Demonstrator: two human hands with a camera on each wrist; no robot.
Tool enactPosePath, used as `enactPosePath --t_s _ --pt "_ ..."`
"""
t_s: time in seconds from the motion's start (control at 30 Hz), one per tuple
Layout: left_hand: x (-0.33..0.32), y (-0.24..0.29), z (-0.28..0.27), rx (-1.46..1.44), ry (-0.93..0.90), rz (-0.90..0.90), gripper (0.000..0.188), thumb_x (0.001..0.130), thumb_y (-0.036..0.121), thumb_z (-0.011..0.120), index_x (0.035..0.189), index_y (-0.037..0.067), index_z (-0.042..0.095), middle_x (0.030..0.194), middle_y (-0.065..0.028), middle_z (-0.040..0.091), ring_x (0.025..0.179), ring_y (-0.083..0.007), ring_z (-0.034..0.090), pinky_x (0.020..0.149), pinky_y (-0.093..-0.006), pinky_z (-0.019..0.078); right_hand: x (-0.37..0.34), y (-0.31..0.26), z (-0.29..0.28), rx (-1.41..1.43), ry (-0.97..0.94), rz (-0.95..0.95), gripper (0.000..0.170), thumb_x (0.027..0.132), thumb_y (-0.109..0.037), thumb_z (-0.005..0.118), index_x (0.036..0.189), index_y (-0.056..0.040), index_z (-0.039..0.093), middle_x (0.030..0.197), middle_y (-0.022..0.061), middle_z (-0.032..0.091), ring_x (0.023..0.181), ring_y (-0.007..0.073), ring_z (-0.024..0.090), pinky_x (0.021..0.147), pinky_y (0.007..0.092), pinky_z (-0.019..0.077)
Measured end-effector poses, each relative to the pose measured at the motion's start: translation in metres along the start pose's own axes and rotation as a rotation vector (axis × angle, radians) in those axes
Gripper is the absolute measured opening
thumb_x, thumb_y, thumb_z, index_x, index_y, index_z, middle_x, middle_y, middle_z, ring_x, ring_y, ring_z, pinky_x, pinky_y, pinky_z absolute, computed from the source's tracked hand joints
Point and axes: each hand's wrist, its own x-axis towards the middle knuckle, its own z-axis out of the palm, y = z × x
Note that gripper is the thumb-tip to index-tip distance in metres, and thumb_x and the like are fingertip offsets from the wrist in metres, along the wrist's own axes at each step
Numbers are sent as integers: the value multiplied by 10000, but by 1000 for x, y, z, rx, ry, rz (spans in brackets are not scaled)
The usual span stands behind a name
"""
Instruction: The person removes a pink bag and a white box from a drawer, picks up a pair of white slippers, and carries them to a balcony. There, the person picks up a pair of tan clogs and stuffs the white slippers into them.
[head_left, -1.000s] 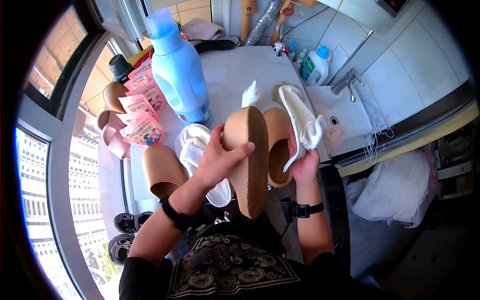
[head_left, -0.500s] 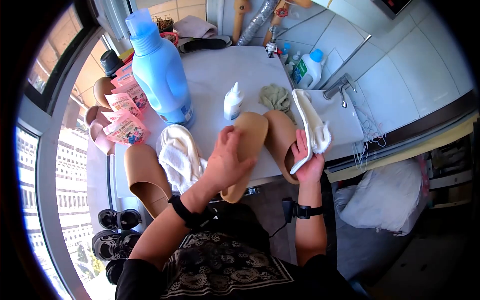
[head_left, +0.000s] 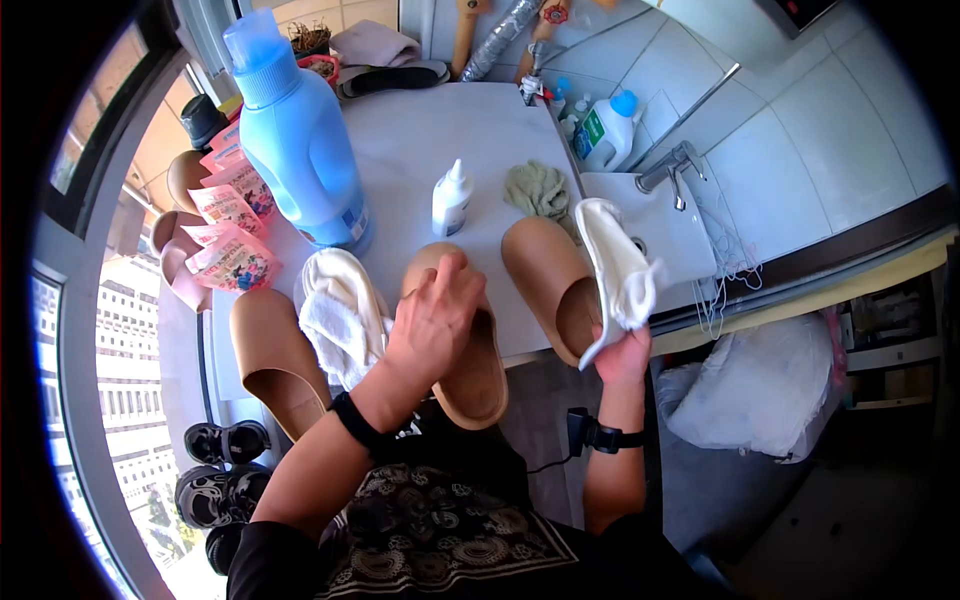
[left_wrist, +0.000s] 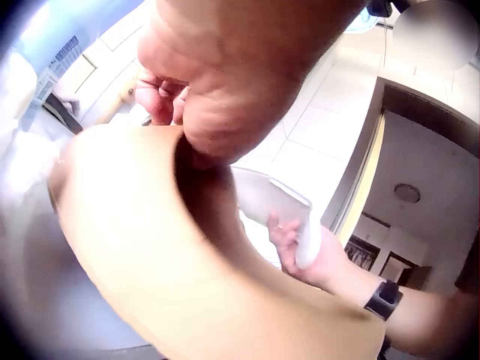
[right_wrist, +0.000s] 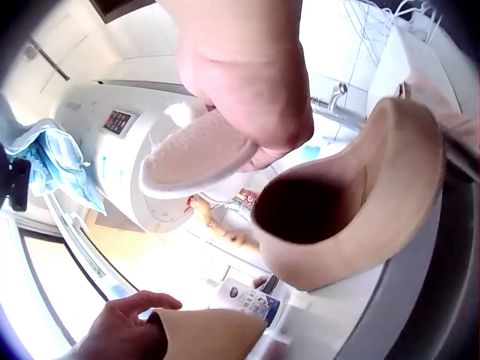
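L hand (head_left: 437,315) clamped on clog (head_left: 474,392), R hand (head_left: 624,354) on white slipper (head_left: 612,258). Best keep clog level & steady, slipper unbent.

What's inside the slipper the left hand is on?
Tan footbed shows at the heel end of the slipper, with nothing lying on it there. The upper and left hand cover the toe end; can't tell what's in there.

White tiled wall (head_left: 780,130), bright window (head_left: 130,400) left, grey floor (head_left: 700,510)
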Motion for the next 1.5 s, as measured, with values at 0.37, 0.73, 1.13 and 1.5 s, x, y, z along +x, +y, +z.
enactPosePath --t_s 0.37,0.73,1.13,1.5 --pt "-2 -8 27 -278 -2 -6 318 755 59 666 1066 58 594 1080 -110 537 896 -300 617 742 -406 530 -55 -38 -28 -369 76 -100 393 912 -168 595 1273 -25 534 1145 85 637 986 188 643 818 339 548" --pt "-32 -18 -27 -476 -234 -73 296 801 66 664 1087 30 594 1122 -137 580 905 -284 630 791 -367 514 -40 -33 -36 -886 29 25 291 905 -46 589 1190 15 599 1059 49 659 937 122 612 808 274 488" --pt "-30 7 -24 -586 -323 73 255 825 77 624 1073 28 586 1033 -170 611 911 -331 630 792 -399 504 -36 -22 -28 -975 50 -33 210 871 -65 620 1053 30 657 929 48 684 838 100 613 733 268 487" --pt "114 5 46 -382 -414 26 526 867 116 467 1371 22 351 1284 -270 493 1207 -407 483 957 -436 441 -6 -18 0 -1192 -82 -133 199 867 -129 641 992 25 657 797 78 681 705 107 599 639 294 482"
